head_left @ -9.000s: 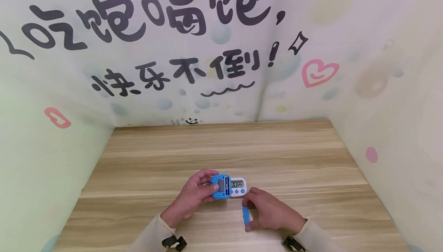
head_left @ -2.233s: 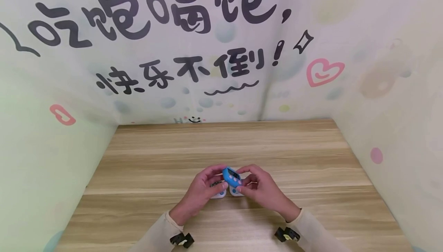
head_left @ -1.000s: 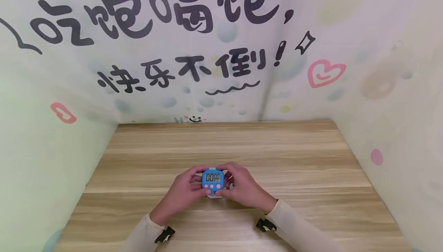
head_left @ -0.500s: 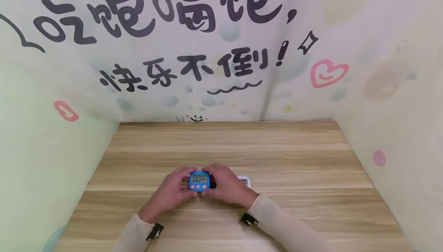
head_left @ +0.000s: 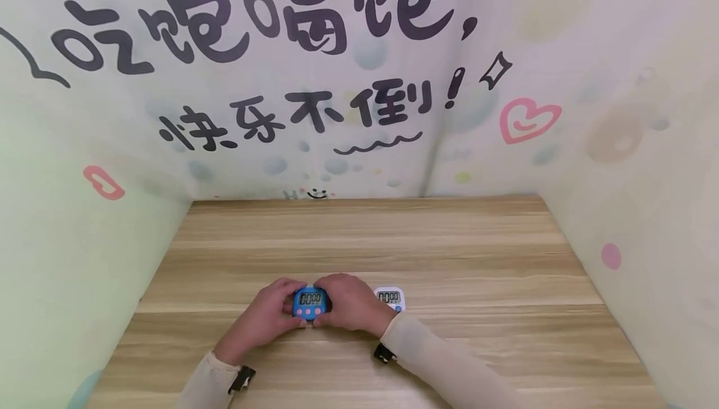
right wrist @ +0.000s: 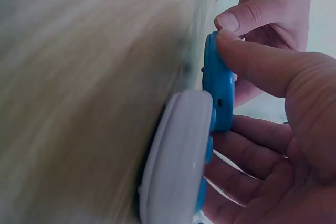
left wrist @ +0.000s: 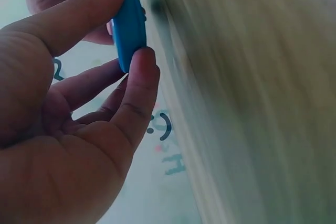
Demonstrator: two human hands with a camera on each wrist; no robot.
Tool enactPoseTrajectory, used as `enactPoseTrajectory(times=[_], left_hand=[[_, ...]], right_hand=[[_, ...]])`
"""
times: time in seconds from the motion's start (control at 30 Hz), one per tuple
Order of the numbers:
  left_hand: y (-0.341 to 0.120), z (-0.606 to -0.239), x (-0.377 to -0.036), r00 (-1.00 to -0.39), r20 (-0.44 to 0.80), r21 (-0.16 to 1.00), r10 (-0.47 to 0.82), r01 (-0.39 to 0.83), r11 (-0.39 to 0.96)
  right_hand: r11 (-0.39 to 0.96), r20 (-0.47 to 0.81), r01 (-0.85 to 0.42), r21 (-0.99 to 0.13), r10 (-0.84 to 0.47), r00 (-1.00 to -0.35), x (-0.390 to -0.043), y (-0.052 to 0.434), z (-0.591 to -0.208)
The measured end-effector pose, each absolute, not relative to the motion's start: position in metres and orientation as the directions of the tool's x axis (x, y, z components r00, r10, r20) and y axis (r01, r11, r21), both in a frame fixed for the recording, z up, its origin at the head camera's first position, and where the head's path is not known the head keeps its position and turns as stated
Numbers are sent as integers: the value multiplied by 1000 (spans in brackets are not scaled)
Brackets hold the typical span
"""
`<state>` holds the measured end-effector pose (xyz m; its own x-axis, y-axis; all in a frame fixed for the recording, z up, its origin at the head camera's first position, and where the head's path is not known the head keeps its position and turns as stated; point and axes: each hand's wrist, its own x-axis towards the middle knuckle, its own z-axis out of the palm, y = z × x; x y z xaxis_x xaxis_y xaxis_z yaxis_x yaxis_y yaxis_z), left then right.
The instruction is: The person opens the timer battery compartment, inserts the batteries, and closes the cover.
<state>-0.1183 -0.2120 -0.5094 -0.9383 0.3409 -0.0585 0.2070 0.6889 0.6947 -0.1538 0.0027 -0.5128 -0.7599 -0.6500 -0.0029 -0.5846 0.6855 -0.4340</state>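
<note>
A blue digital timer [head_left: 309, 304] with pink buttons and a 00:00 display faces up toward the head camera, low over the wooden table. My left hand [head_left: 266, 312] pinches its left side, thumb below and fingers above. Its opposite side is pinched by my right hand [head_left: 354, 303]. In the left wrist view the blue timer [left wrist: 128, 27] appears edge-on between thumb and fingertips. A white timer [head_left: 390, 296] with blue buttons lies just right of my right hand, partly covered by that forearm. The right wrist view has this white timer [right wrist: 178, 156] in front of the blue one.
The wooden table [head_left: 477, 253] meets a printed fabric wall [head_left: 253, 172] at the back, with more walls on the left and right. A black strap piece [head_left: 243, 379] sits on the left sleeve, another [head_left: 384, 353] on the right one.
Earliest, the blue timer showed its open back and my right hand held a small blue piece. Since then both hands have turned it display-up, then carried it left and lower, uncovering the white timer.
</note>
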Motion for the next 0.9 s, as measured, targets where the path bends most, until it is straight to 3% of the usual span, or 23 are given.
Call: enactPoseTrajectory(times=[0.5,0.7,0.9], left_hand=[[-215,-513,-120,-927,-179,685,331,124,718],[-215,-512,-122,-925,-187,658,332,133,742],[-216,-510,-123,-926,-150,628,348,183,757]], right_hand=[[701,-40,-615,-362,-671,-741,-152,-2,-516],[695,-62,-597,-402,-671,-739,-153,1,-512],[688,-6,-578,-438,-645,-764,-156,17,-507]])
